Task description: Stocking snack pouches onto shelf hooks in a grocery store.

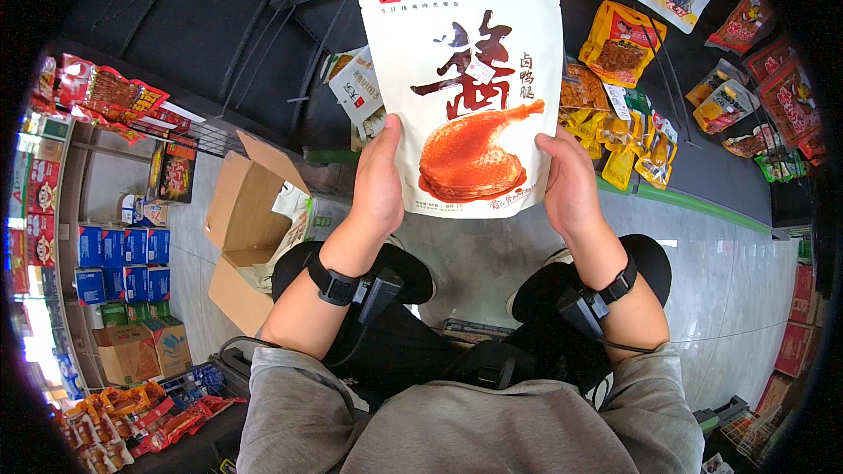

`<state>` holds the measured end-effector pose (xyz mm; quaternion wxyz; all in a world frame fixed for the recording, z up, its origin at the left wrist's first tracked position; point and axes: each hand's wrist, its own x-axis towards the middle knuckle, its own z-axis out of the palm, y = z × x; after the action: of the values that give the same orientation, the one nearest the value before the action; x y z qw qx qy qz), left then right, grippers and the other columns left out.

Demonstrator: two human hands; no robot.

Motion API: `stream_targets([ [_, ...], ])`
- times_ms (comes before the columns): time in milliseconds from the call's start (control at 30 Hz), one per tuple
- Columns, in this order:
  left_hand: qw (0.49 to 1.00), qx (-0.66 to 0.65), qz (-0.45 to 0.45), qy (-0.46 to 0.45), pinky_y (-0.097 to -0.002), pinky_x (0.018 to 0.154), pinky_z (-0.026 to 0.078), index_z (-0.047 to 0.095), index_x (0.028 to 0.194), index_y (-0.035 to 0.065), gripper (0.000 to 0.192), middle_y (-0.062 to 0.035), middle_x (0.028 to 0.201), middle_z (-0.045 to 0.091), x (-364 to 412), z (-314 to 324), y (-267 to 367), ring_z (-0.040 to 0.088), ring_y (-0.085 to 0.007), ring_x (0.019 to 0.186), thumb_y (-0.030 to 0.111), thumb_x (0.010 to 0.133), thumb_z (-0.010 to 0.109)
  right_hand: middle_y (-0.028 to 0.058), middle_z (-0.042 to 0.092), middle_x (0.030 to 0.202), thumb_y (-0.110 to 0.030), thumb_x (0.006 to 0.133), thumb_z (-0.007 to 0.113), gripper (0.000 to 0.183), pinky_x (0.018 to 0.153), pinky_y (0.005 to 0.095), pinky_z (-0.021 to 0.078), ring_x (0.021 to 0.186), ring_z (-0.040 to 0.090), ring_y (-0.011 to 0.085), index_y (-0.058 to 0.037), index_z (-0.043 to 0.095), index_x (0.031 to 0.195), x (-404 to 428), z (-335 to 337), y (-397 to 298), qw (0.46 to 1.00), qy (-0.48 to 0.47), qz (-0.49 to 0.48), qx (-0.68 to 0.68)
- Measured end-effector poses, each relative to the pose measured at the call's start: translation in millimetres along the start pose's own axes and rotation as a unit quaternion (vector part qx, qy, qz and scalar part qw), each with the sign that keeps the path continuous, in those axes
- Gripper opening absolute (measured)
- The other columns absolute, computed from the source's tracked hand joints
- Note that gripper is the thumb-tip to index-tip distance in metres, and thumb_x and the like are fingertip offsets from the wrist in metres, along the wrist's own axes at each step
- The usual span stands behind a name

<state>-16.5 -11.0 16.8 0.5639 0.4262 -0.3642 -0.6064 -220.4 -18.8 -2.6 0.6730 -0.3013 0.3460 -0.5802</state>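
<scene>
A large white snack pouch (471, 92) with a picture of a brown cooked duck leg and printed writing is held upright and flat to view. My left hand (382, 184) grips its lower left edge, thumb on the front. On the lower right edge, my right hand (571, 178) holds it the same way. The fingers behind the pouch are hidden. Another white pouch (359, 89) hangs from a rack hook, partly behind the held one. Yellow snack packets (622, 141) hang to the right of the pouch. Both wrists wear black straps with small devices.
An open cardboard box (253, 210) with white packets inside stands on the grey tiled floor (724, 296) at the left. A black rack (191, 33) with metal hooks spans the top. Blue boxes (125, 257) fill a shelf at far left. Red packets (178, 418) lie at lower left.
</scene>
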Motion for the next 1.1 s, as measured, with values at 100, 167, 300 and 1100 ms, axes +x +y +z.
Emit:
stream_targets([
  [100, 1.000, 0.001, 0.001, 0.006, -0.0307, 0.094, 0.036, 0.039, 0.123, -0.0022, 0.044, -0.0121, 0.123, 0.048, -0.5, 0.5, 0.0, 0.048, -0.0194, 0.111, 0.031, 0.095, 0.032, 0.0108, 0.061, 0.098, -0.013, 0.080, 0.051, 0.028, 0.083, 0.0258, 0.0404, 0.089, 0.057, 0.0159, 0.0045, 0.055, 0.103, -0.2, -0.2, 0.1, 1.000, -0.002, 0.003, 0.002],
  [167, 1.000, -0.001, -0.006, 0.011, -0.0306, 0.095, 0.036, 0.039, 0.123, -0.0022, 0.044, -0.0118, 0.123, 0.048, -1.3, 1.0, 0.5, 0.048, -0.0192, 0.111, 0.031, 0.095, 0.032, 0.0110, 0.061, 0.098, -0.012, 0.080, 0.051, 0.028, 0.083, 0.0258, 0.0404, 0.089, 0.057, 0.0161, 0.0045, 0.055, 0.102, -0.4, 0.9, -0.4, 1.000, -0.002, 0.004, -0.003],
  [300, 1.000, -0.005, -0.006, 0.010, -0.0303, 0.095, 0.035, 0.040, 0.123, -0.0021, 0.043, -0.0108, 0.123, 0.048, -1.5, 2.0, 0.9, 0.047, -0.0185, 0.112, 0.030, 0.095, 0.032, 0.0111, 0.061, 0.097, -0.011, 0.080, 0.052, 0.027, 0.083, 0.0259, 0.0406, 0.089, 0.057, 0.0160, 0.0045, 0.055, 0.102, 0.0, 0.2, 0.4, 1.000, -0.003, 0.006, -0.003],
  [1100, 1.000, -0.003, -0.010, 0.011, -0.0303, 0.095, 0.035, 0.040, 0.122, -0.0022, 0.044, -0.0112, 0.123, 0.048, -0.2, -0.7, -1.2, 0.047, -0.0187, 0.111, 0.031, 0.095, 0.033, 0.0104, 0.061, 0.097, -0.011, 0.076, 0.054, 0.030, 0.083, 0.0264, 0.0404, 0.088, 0.057, 0.0154, 0.0038, 0.054, 0.102, -0.9, 0.4, 1.4, 1.000, -0.006, 0.000, -0.017],
])
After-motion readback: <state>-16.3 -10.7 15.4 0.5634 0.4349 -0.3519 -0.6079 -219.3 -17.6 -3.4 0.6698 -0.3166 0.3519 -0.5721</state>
